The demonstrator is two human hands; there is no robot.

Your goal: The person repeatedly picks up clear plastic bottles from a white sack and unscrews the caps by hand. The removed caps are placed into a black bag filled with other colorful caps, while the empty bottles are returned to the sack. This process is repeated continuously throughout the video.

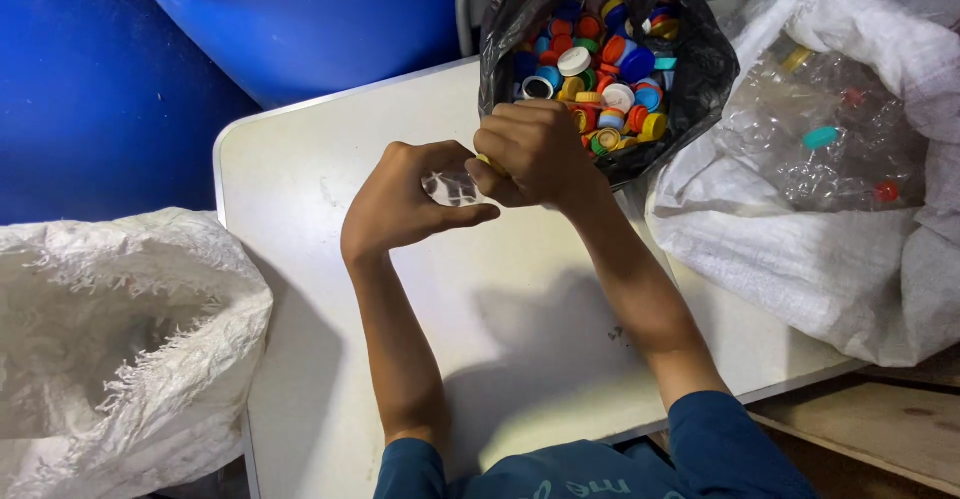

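My left hand (400, 199) is wrapped around a clear plastic bottle (450, 188), of which only a small part shows between the fingers. My right hand (530, 151) is closed over the bottle's neck end, where a bit of yellow cap peeks out at the knuckles. Both hands are held over the white table (300, 179), right beside a black plastic bag (700, 59) filled with several coloured bottle caps (600, 69).
A white woven sack (800, 249) at the right holds clear plastic bottles (820, 129). Another white woven sack (110, 339) stands open at the left. Blue barrels (300, 19) stand behind the table. A wooden board (880, 429) lies at the lower right.
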